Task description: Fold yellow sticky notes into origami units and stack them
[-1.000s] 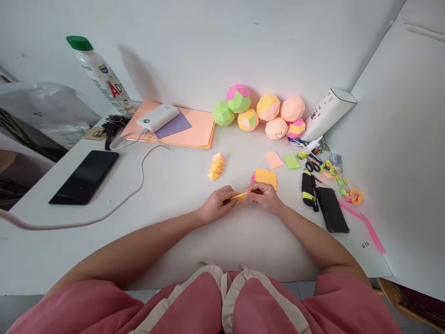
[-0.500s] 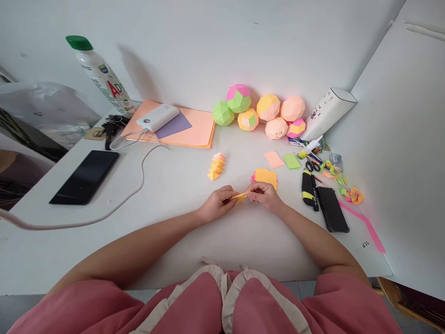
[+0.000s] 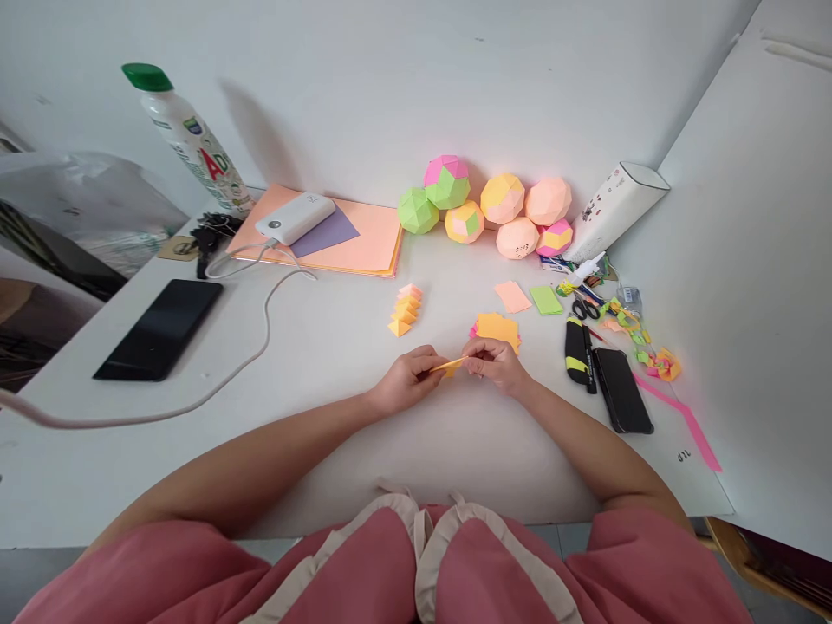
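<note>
Paper in orange is pinched between the fingertips of your left hand and your right hand, close together over the near middle of the tabletop. Your thumbs and fingers are closed on its two ends, and you hold it at a slight slant. Just beyond your right hand lies an orange stack with pink edges peeking out, and past it are peach slips and green slips. Beyond your left hand, folded pieces stand in a short row, peach at the far end and orange nearer you. Farther back, faceted paper balls sit by the wall. To your right lie scissors, a black-and-yellow cutter and a black phone.
</note>
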